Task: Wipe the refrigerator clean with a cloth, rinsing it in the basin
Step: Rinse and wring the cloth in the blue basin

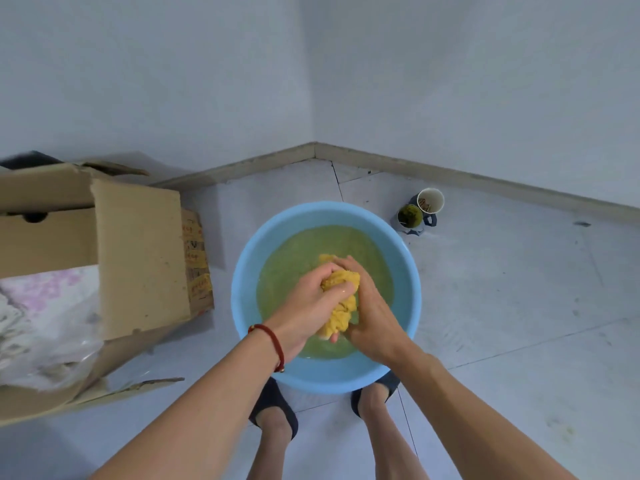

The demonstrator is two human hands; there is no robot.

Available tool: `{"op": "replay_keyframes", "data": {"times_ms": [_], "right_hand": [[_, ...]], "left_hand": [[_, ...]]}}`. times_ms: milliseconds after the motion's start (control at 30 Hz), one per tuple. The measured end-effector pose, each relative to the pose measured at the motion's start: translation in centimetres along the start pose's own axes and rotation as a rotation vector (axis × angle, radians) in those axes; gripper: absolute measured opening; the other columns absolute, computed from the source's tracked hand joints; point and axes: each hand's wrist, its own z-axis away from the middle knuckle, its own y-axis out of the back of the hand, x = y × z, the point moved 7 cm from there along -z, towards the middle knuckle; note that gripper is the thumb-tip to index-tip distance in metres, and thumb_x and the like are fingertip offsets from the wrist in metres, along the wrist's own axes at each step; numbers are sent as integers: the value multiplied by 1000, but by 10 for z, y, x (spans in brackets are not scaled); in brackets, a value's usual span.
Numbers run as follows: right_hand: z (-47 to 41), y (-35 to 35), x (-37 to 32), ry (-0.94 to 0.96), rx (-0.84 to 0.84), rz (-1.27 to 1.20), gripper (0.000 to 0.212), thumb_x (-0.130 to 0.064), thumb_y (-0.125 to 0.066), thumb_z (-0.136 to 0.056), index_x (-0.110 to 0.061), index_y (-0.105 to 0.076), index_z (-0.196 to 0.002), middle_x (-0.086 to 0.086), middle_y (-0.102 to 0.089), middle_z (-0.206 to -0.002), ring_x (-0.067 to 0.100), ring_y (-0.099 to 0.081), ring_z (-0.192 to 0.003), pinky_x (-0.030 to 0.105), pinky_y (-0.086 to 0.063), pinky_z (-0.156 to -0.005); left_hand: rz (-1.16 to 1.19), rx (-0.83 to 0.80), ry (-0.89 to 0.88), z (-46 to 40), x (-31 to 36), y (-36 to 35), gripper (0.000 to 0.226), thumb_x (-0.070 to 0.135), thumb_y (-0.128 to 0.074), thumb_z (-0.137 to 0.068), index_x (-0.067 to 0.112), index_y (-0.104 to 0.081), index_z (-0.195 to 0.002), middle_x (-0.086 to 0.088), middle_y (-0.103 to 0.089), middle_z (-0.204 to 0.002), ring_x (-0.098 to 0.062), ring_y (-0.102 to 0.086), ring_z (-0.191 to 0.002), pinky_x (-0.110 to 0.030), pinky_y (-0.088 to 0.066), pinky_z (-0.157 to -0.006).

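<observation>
**Figure: Wringing the cloth over the basin, with the grip aligned to the cloth's long axis**

Centre of the frame. I hold the yellow cloth (341,299), bunched into a rope-like wad, directly above the water in the blue basin (242,271), which sits on the pale floor just ahead of my feet. The cloth's long axis runs roughly from the upper middle of the basin down toward the lower edge of the frame, that is, toward me. My left hand (311,299) is wrapped round the upper part of the wad, fingers curled tight over it from the left side; my right hand (372,306) closes on it from the right and a little lower, thumb and fingers folded round the trailing end. Both hands touch the cloth and press against each other, so neither is nearer: the cloth lies between the two grips. A red bracelet (268,336) circles my left wrist.

In my judgement the step in hand is wringing, and it turns on twisting the two hands in opposite senses about that near-far axis while keeping the wad over the water, so that the run-off falls inside the rim.

Left of the frame: an open cardboard box (138,254). Upper right of the basin, near the skirting: a paper cup (430,200) beside a small dark-green round object (409,215), which I cannot identify. The refrigerator is not in view.
</observation>
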Motion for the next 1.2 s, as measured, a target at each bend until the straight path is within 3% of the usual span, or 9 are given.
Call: {"op": "replay_keyframes", "data": {"times_ms": [67,200,333,533,633,733,900,1033,1200], "right_hand": [[0,3,-12,-26,-17,-92,97,-34,-89,-66,-40,-37,-147,-23,-50,-143,4,-48,-137,26,-44,-109],[2,-1,-29,-36,-122,5,81,-34,-89,-75,-41,-36,-137,-31,-49,-129,-14,-47,-121,21,-45,-99],[5,-6,-41,-77,-159,-73,81,-36,-85,-77,-38,-36,-141,-20,-52,-135,-1,-49,-130,42,-52,-107],[6,-2,-49,-34,-76,-41,53,-26,-85,-81,-27,-58,-127,-11,-69,-117,8,-66,-108,40,-58,-94],[2,23,-50,-46,71,15,30,-7,-77,-81,-25,-70,-104,-7,-73,-92,10,-67,-86,38,-57,-84],[3,39,-60,-86,28,-107,45,0,-74,-76,-29,-71,-110,-7,-75,-101,12,-72,-94,35,-60,-87],[9,44,-72,-183,-30,-470,60,12,-58,-84,-28,-68,-128,10,-66,-128,30,-72,-108,47,-61,-95],[19,39,-79,-242,-129,-692,56,19,-52,-85,-11,-66,-131,15,-70,-126,27,-70,-112,36,-58,-91],[26,57,-78,-261,-171,-1020,42,-26,-60,-78,-2,-74,-108,21,-69,-111,34,-64,-105,46,-47,-98]], "left_hand": [[109,-29,31,9,8,6,20,13,-59,-102,9,-63,-121,-11,-62,-87,-26,-57,-68,-33,-45,-49],[353,-137,93,24,16,25,37,2,-59,-93,-3,-58,-130,-24,-67,-106,-33,-61,-83,-40,-51,-58],[546,-174,114,37,13,25,52,-8,-54,-84,-7,-53,-136,-27,-63,-116,-37,-58,-94,-42,-56,-63],[642,-112,104,52,9,29,51,-7,-60,-79,-3,-59,-131,-27,-65,-119,-35,-67,-92,-38,-59,-64],[438,47,93,53,-2,50,38,-4,-62,-91,1,-63,-129,-22,-69,-124,-34,-72,-100,-42,-63,-74],[216,43,129,54,-10,57,35,-4,-58,-95,5,-66,-128,-18,-70,-124,-32,-70,-109,-46,-62,-82],[-442,-139,89,44,-3,22,68,14,-84,-78,32,-45,-130,3,-56,-125,-11,-63,-108,-28,-62,-79],[-429,-32,-102,22,0,11,95,27,-92,-62,37,-32,-135,6,-59,-126,-9,-64,-113,-32,-59,-93],[-493,-62,-290,13,20,-2,36,-3,-80,-79,15,-67,-108,6,-65,-101,0,-64,-88,-17,-50,-78]]}}
